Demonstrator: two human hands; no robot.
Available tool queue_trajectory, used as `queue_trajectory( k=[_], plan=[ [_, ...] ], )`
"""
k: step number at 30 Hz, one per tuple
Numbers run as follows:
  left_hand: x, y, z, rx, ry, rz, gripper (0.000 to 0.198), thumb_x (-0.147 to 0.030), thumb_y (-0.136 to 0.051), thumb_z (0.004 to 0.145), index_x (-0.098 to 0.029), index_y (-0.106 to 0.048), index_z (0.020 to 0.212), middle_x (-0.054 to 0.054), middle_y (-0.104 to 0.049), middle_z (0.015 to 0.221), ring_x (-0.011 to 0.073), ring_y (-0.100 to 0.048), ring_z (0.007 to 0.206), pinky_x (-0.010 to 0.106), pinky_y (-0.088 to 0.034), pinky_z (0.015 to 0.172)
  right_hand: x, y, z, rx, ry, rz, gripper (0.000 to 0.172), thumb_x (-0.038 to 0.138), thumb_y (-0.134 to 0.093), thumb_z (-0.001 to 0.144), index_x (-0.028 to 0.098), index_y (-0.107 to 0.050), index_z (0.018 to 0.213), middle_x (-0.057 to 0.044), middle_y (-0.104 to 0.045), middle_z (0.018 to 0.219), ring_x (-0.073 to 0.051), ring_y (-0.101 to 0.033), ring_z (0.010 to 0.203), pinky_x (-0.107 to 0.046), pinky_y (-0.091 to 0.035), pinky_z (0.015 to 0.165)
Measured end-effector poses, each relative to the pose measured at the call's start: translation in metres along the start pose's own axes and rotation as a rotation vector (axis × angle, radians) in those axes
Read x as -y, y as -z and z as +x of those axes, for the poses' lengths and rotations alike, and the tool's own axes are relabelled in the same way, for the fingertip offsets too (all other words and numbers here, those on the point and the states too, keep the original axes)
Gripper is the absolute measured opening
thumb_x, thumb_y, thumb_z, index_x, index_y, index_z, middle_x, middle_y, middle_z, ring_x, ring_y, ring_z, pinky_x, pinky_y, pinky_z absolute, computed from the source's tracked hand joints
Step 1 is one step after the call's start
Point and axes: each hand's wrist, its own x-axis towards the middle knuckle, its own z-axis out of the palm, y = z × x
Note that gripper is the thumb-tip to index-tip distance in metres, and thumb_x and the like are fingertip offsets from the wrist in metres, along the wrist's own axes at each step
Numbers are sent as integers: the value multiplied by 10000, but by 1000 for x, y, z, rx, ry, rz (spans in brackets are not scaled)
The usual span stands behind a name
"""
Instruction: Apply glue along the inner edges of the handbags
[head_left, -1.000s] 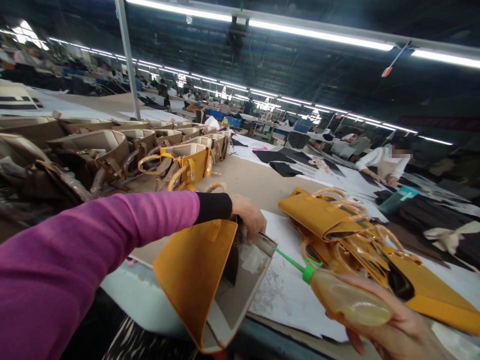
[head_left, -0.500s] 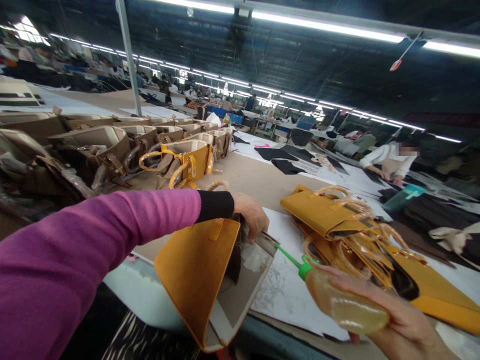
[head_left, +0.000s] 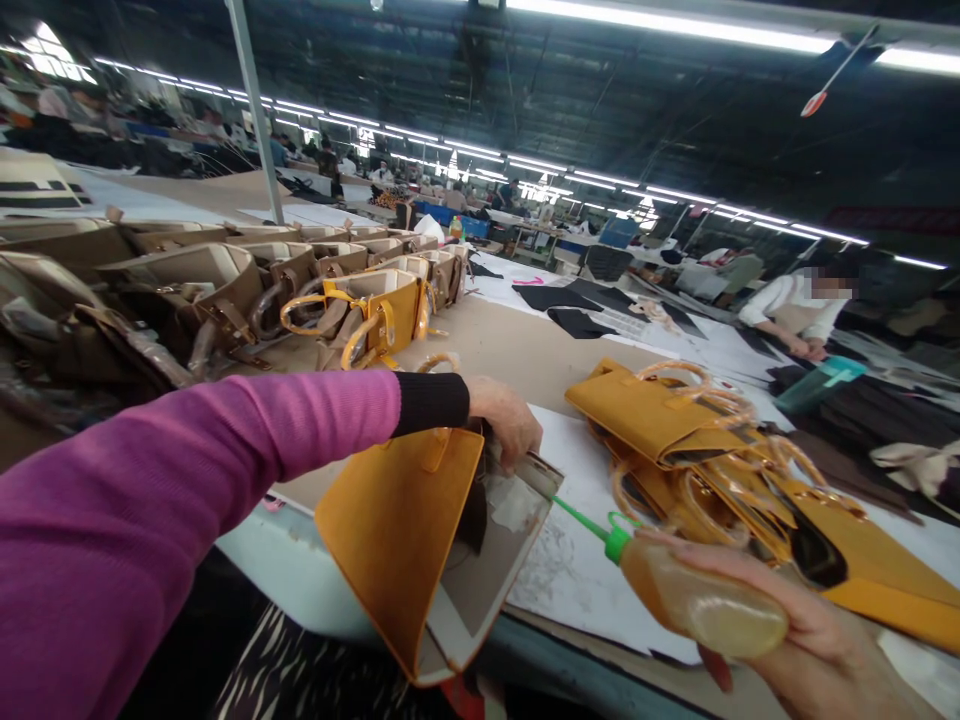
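A mustard-yellow handbag [head_left: 405,530] lies tilted at the table's front edge, its mouth facing me and its pale lining showing. My left hand [head_left: 506,415] reaches over it, fingers curled round the far upper edge of the opening; the fingertips are partly hidden. In my right hand [head_left: 780,610] is a squeeze bottle [head_left: 701,595] of amber liquid, gripped from the side. Its thin green nozzle [head_left: 581,518] points left, with the tip at the bag's right edge. Clear plastic wrap and a dark piece sit inside the bag.
Flattened yellow bags [head_left: 675,430] are piled to the right. Rows of brown bags [head_left: 187,280] and one upright yellow bag [head_left: 397,305] stand at the left. Black pieces [head_left: 562,300] lie farther back. A person [head_left: 799,310] works at the far right near a teal container [head_left: 821,385].
The nozzle tip has shifted slightly down along the bag's right edge. Both hands keep their grips, and the whole view has shifted a little.
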Motion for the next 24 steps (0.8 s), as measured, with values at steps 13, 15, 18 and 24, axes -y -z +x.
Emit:
queue_trajectory(
  k=[13, 15, 18, 24],
  plan=[
    [-9, -4, 6, 59, 138, 156, 105, -139, -773, 646, -130, -689, 707, -5, -612, 555, 148, -596, 590, 239, -515, 644, -2, -2, 2, 117, -98, 14, 274, 355, -773, 675, 338, -760, 948, -57, -688, 1088, -214, -596, 507, -325, -547, 395],
    [-13, -3, 6, 25, 113, 146, 120, -104, -778, 627, -133, -690, 702, -6, -626, 578, 143, -603, 619, 236, -516, 683, 1, -5, -1, 124, -107, 14, 275, 344, -776, 662, 345, -760, 937, -43, -692, 1074, -207, -587, 490, -326, -548, 399],
    [-18, -4, 6, -32, 91, 184, 163, -121, -817, 575, -139, -684, 668, 0, -638, 586, 157, -614, 650, 245, -519, 694, 6, -12, -4, 58, -99, 83, 238, 337, -762, 657, 341, -762, 896, -24, -698, 1050, -176, -541, 448, -302, -521, 368],
    [-27, -4, 5, -3, 119, 255, 189, -185, -834, 567, -133, -678, 661, 15, -627, 570, 180, -605, 682, 266, -509, 697, -2, -14, -7, 131, -221, 122, 298, 256, -782, 592, 321, -777, 883, -41, -698, 1063, -185, -567, 454, -315, -543, 413]
  ],
)
